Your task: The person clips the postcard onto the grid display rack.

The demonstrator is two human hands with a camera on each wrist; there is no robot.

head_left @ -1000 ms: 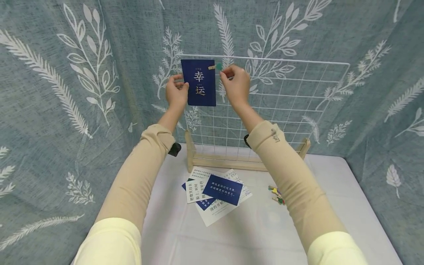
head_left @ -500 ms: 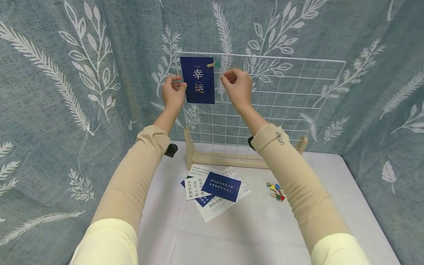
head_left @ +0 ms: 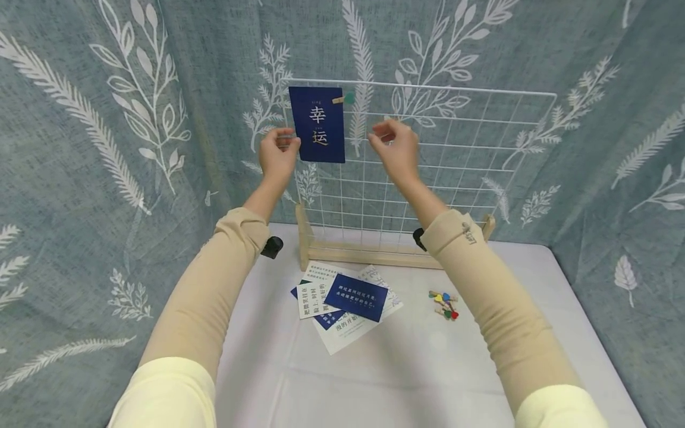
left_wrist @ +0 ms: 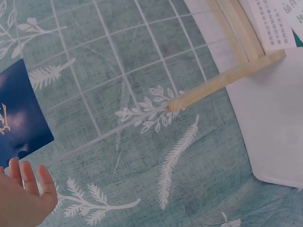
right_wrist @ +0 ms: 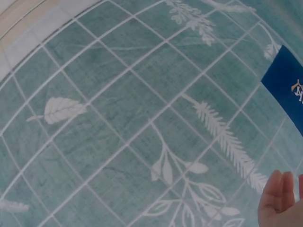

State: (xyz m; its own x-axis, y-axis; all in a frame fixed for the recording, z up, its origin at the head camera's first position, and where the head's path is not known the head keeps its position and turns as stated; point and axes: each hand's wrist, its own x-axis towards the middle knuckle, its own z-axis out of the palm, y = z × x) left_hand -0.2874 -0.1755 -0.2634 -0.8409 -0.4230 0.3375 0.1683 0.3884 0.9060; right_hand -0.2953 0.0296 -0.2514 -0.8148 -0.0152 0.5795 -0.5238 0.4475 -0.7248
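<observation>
A dark blue card [head_left: 317, 125] with gold and white characters hangs upright at the upper left of a white wire grid [head_left: 407, 156]. A small wooden clothespin [head_left: 338, 100] with a green ornament grips its upper right edge. My left hand [head_left: 278, 156] is beside the card's left edge, fingers loosely bent; in the left wrist view its fingertips are close to the card, and I cannot tell whether they touch. To the right of the card, my right hand [head_left: 400, 151] is in front of the grid, apart from the card, its fingers loosely curled around nothing.
Overlapping blue and white cards [head_left: 355, 297] lie on the white table [head_left: 374, 380] before the grid's wooden stand [head_left: 369, 254]. Several small clothespins with coloured ornaments [head_left: 444, 304] lie to their right. A patterned blue-green curtain [head_left: 214, 71] hangs behind.
My right hand has let go of the clothespin and moved down and to the right. The clothespin stays on the card. My left hand has eased slightly away from the card's edge.
</observation>
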